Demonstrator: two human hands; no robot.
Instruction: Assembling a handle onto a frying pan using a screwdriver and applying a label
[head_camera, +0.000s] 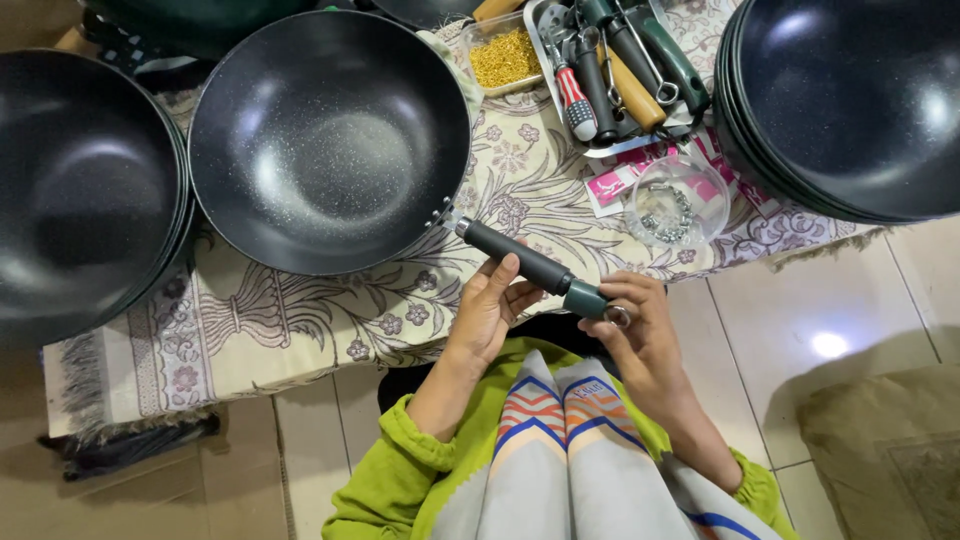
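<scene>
- The left hand (487, 305) wraps its grip around the middle of the dark pan handle (528, 268), thumb on top.
- The right hand (640, 325) pinches the handle's green end cap and metal ring (617, 317) between its fingertips.
- The handle joins the black speckled wok (328, 140), which sits on the patterned cloth (300, 310) over the surface, near its front edge.
- Stacked woks (85, 185) fill the left edge; another stack (850, 100) sits at the right.
- A tool tray (610, 70), a container of gold screws (505, 55) and a clear bowl of washers (675, 205) lie toward the back.

Dark pan handle (530, 268), slanted, metal end toward speckled black wok (330, 140).
</scene>
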